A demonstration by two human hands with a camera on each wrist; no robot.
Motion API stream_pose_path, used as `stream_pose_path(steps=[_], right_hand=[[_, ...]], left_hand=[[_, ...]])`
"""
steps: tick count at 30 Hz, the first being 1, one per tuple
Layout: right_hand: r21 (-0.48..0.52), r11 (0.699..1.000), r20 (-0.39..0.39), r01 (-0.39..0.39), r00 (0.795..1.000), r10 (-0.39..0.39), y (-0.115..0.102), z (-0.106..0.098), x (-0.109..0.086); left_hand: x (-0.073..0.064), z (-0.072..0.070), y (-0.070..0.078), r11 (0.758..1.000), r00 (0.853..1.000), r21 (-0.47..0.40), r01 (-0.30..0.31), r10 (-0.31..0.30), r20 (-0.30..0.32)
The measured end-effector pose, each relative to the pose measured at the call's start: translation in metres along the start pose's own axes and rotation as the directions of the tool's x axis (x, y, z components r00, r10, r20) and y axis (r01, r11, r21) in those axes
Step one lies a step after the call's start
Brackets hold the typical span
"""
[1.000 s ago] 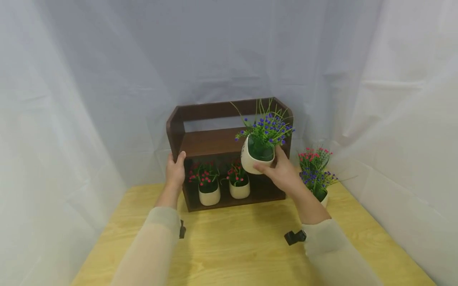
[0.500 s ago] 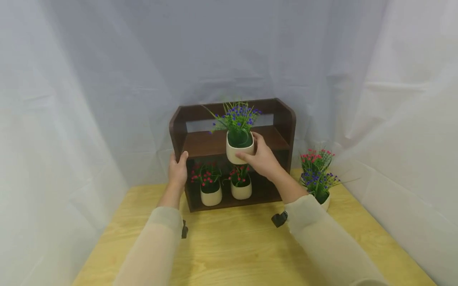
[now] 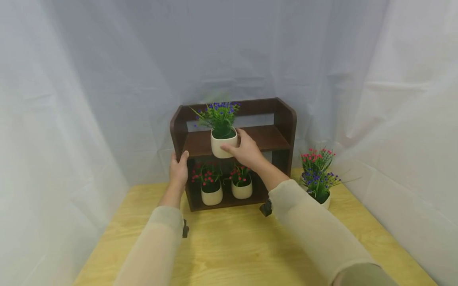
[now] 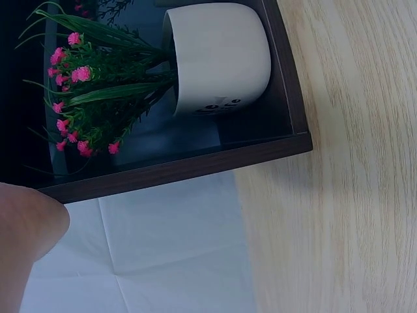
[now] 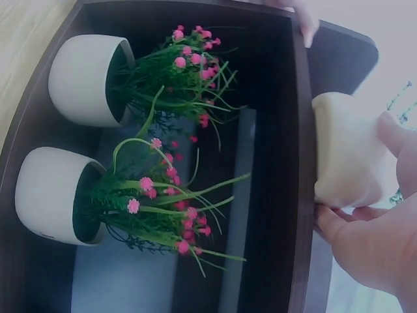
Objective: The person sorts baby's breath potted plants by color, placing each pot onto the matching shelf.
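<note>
My right hand (image 3: 247,150) holds a white pot of blue-purple flowers (image 3: 224,143), thumb on its front and fingers round its right side. This pot is upright at the front of the upper board of a dark brown two-tier wooden shelf (image 3: 264,137). In the right wrist view the pot's base (image 5: 348,150) is at the board's edge; whether its weight rests there I cannot tell. My left hand (image 3: 177,171) grips the shelf's left side panel, thumb at the front edge. Two white pots with pink-red flowers, a left one (image 3: 212,194) and a right one (image 3: 241,188), stand on the lower tier.
Right of the shelf, on the light wooden table (image 3: 229,246), stand a white pot with blue-purple flowers (image 3: 318,184) and, behind it, a plant with pink-red flowers (image 3: 316,157). Pale sheeting (image 3: 229,51) hangs round the back and both sides.
My right hand has carried the blue-purple potted plant leftward from the shelf's right part, and the pot has gone from tilted to upright. My left hand keeps its grip on the side panel.
</note>
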State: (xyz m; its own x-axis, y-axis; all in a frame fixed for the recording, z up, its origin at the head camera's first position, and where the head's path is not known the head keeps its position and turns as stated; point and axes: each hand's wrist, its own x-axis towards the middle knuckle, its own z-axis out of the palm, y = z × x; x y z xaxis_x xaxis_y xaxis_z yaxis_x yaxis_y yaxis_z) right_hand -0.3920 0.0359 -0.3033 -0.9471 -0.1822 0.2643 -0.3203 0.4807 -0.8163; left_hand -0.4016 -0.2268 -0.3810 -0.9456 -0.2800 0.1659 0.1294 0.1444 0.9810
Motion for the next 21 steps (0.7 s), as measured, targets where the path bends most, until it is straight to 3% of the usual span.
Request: stream_pose_path(steps=[13, 21], right_hand=[[-0.104, 0.994, -0.048, 0.046, 0.998, -0.051, -0.015, 0.037, 0.03], [-0.147, 0.986, -0.066, 0.08, 0.994, -0.091, -0.018, 0.049, 0.045]], left_hand=[[0.001, -0.003, 0.0, 1.0, 1.0, 0.003, 0.014, -0.014, -0.001], [0.0, -0.001, -0.001, 1.0, 1.0, -0.003, -0.021, 0.021, -0.002]])
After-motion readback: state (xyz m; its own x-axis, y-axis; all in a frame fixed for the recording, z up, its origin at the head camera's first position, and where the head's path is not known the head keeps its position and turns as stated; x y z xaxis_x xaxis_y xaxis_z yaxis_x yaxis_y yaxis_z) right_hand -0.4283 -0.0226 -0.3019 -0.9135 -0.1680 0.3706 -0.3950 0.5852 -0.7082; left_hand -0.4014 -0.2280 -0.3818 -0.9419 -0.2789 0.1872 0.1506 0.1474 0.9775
